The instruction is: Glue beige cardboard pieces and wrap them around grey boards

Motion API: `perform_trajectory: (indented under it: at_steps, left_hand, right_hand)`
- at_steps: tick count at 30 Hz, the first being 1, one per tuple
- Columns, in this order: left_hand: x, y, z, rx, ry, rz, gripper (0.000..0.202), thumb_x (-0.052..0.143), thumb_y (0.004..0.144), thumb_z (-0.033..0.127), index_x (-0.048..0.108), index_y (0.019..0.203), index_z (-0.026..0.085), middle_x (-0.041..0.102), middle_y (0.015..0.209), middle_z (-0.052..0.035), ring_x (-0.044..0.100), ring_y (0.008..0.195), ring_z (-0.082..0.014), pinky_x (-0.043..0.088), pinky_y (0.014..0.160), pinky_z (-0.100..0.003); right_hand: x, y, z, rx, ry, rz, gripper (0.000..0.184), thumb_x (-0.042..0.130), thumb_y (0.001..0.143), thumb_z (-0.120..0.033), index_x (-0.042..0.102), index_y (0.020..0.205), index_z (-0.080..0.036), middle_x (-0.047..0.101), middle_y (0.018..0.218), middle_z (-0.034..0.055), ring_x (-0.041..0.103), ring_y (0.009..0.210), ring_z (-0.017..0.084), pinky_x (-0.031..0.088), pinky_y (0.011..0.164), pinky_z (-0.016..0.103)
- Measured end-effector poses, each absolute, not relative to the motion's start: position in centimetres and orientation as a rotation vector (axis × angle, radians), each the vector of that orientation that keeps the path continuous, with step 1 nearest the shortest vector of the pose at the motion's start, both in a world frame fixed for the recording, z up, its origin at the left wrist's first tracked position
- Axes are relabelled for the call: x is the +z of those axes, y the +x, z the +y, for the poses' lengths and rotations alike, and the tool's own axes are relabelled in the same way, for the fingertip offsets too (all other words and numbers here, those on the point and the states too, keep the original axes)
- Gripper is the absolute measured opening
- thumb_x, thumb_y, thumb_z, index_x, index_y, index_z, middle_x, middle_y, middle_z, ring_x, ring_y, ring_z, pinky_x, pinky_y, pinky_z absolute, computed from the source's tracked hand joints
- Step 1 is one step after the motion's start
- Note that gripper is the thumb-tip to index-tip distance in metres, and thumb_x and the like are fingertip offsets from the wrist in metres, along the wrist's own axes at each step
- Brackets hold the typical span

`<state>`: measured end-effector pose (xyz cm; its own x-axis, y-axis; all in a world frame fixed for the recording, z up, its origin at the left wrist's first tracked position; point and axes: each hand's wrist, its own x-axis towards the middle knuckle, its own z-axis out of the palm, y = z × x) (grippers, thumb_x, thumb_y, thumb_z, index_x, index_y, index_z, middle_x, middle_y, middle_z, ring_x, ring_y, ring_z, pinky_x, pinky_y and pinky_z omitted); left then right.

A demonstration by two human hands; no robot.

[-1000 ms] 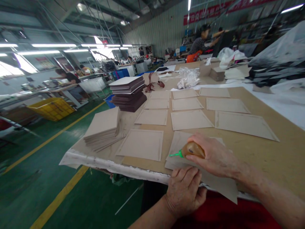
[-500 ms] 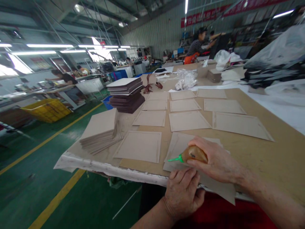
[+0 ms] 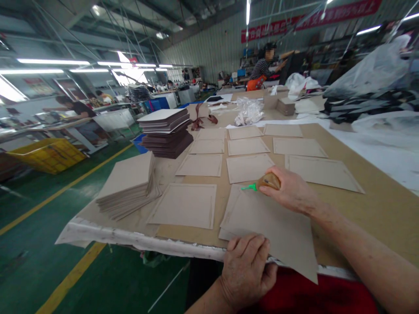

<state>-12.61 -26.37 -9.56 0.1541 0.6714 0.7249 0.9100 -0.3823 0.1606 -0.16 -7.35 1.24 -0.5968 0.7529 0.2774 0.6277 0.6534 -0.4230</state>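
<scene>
My right hand (image 3: pixel 290 189) is wrapped round a brown squeeze glue bottle (image 3: pixel 269 181). Its green nozzle points left, its tip close to the far edge of a greyish-beige cardboard sheet (image 3: pixel 275 224). This sheet lies skewed over others and juts past the table's near edge. My left hand (image 3: pixel 245 268) grips its near edge, fingers bent on top and the thumb lower down, partly hidden. Left of them lies another cardboard sheet (image 3: pixel 185 205), with faint lines along its borders. Farther back, a similar sheet (image 3: pixel 247 167) is close beyond the nozzle.
Several more sheets lie in rows across the table (image 3: pixel 340 222). To the left stand a leaning cardboard stack (image 3: pixel 126 181) and a dark board stack (image 3: pixel 166 139). Crumpled clear plastic (image 3: pixel 248 111) lies at the back. A person (image 3: pixel 262 67) works beyond the table.
My right hand has moved the glue bottle away from me, from the sheet's near part to its far edge. My left hand stays at the near edge. The view has shifted slightly right.
</scene>
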Motion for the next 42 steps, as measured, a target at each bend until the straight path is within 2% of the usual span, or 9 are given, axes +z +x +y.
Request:
perform_trajectory:
  at_steps: [5, 16, 26, 33, 37, 42]
  left_hand:
    - [-9.5, -12.6, -26.3, -1.082, -2.122, -1.528, 0.034, 0.062, 0.084, 0.031, 0.064, 0.115, 0.016, 0.069, 0.112, -0.0040, 0.061, 0.104, -0.0202, 0.038, 0.090, -0.038]
    - [-9.4, -12.8, -26.3, -1.090, -2.150, -1.532, 0.032, 0.062, 0.086, 0.028, 0.064, 0.115, 0.016, 0.069, 0.112, -0.0052, 0.060, 0.104, -0.0210, 0.037, 0.092, -0.037]
    - [-9.4, -12.9, -26.2, -1.049, -2.165, -1.557, 0.031, 0.059, 0.088, 0.027, 0.063, 0.118, 0.018, 0.069, 0.112, -0.0071, 0.061, 0.104, -0.0230, 0.037, 0.091, -0.038]
    - [-8.9, -12.8, -26.2, -1.043, -2.159, -1.555, 0.030, 0.058, 0.089, 0.027, 0.064, 0.116, 0.018, 0.069, 0.110, -0.0067, 0.061, 0.103, -0.0231, 0.038, 0.088, -0.038]
    - [-8.9, -12.9, -26.1, -1.023, -2.160, -1.548, 0.029, 0.057, 0.089, 0.026, 0.064, 0.116, 0.017, 0.069, 0.110, -0.0066, 0.061, 0.102, -0.0232, 0.037, 0.089, -0.038]
    - [-8.9, -13.0, -26.1, -1.007, -2.176, -1.551, 0.029, 0.056, 0.090, 0.026, 0.064, 0.116, 0.017, 0.069, 0.110, -0.0063, 0.061, 0.103, -0.0230, 0.038, 0.088, -0.037]
  right_hand:
    - [2.5, -0.6, -6.8, 0.304, -1.053, -2.534, 0.024, 0.064, 0.084, -0.040, 0.053, 0.094, -0.021, 0.062, 0.092, 0.0039, 0.058, 0.078, 0.022, 0.034, 0.064, 0.030]
    - [6.0, 6.2, -7.0, 0.226, -1.166, -2.713, 0.027, 0.063, 0.082, -0.047, 0.055, 0.089, -0.023, 0.061, 0.082, 0.0013, 0.054, 0.072, 0.021, 0.028, 0.059, 0.029]
    - [6.2, 13.0, -8.3, 0.301, -1.415, -2.658, 0.029, 0.063, 0.083, -0.050, 0.056, 0.093, -0.024, 0.063, 0.084, 0.0006, 0.057, 0.075, 0.022, 0.033, 0.062, 0.030]
    - [5.2, 9.7, -8.4, 0.220, -1.205, -2.611, 0.027, 0.067, 0.082, -0.043, 0.055, 0.092, -0.021, 0.063, 0.087, 0.0029, 0.056, 0.075, 0.021, 0.034, 0.062, 0.030]
    - [4.7, 5.9, -8.0, 0.224, -1.101, -2.595, 0.029, 0.068, 0.082, -0.040, 0.055, 0.098, -0.020, 0.064, 0.096, 0.0047, 0.057, 0.081, 0.021, 0.035, 0.065, 0.030]
    - [5.1, 5.9, -7.7, 0.228, -1.074, -2.620, 0.029, 0.070, 0.081, -0.040, 0.054, 0.094, -0.021, 0.063, 0.091, 0.0024, 0.056, 0.079, 0.021, 0.033, 0.064, 0.029]
